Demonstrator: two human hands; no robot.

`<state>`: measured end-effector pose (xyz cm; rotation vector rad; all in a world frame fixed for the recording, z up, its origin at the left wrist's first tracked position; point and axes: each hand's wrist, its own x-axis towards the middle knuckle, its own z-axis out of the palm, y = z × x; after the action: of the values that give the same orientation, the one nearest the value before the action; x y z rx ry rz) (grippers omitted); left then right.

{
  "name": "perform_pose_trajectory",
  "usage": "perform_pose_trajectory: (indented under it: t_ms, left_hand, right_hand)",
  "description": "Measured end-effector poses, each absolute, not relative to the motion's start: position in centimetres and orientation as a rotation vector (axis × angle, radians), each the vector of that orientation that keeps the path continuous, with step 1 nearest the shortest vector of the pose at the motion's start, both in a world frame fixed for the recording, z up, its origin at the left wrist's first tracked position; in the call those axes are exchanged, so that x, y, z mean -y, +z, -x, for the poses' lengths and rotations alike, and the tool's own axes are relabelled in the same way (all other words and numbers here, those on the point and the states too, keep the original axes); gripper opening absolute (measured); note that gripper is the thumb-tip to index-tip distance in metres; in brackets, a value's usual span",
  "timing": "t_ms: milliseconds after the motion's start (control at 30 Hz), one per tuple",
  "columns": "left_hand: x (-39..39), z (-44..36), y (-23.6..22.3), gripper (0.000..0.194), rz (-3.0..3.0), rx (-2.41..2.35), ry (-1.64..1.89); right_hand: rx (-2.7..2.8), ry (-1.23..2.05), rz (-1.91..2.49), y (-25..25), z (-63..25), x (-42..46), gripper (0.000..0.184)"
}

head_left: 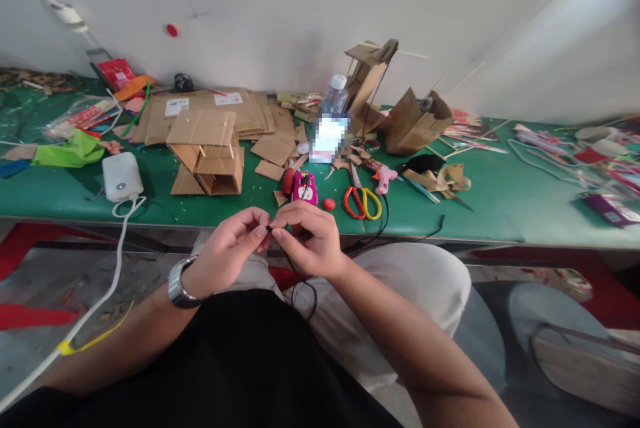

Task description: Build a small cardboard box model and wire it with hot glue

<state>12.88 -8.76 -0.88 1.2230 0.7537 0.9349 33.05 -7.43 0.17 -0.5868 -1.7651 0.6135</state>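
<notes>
Over my lap, just in front of the table edge, both hands meet fingertip to fingertip. My left hand (234, 245), with a metal watch on its wrist, pinches a small dark end between thumb and fingers. My right hand (311, 241) pinches the same spot from the other side. From there a thin black cord (315, 305) hangs down in a loop onto my trousers. What exactly sits at the pinched end is too small to make out. Just beyond my fingers lie a pink box with a white face print (305, 189) and a red cap (329, 204).
Red-and-yellow-handled scissors (362, 203) and a pink glue gun (385, 179) lie to the right. A small cardboard structure (207, 148) stands left of centre. A white device (123, 176) has its cable running off the front edge. Behind stands a clear bottle (335, 95).
</notes>
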Motion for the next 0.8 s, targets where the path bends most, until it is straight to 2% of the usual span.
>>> perform_pose_trajectory:
  t_ms: [267,500,667,800]
  left_hand:
    - [9.0,-13.4,0.8,0.035,-1.453,-0.902,0.997]
    - [9.0,-13.1,0.6,0.030,-1.467,-0.893,0.989]
    - [8.9,-12.8,0.5,0.029,-1.445,-0.891,0.954]
    - [8.7,-12.7,0.0,0.028,-1.387,-0.870,0.921]
  right_hand:
    - [1.777,0.626,0.642,-0.1,-33.0,7.4,0.004]
    - [1.771,0.617,0.621,0.0,-33.0,7.4,0.004]
    - [1.786,0.582,0.583,-0.2,-33.1,7.3,0.011]
    - [1.792,0.574,0.583,-0.3,-33.2,7.3,0.008]
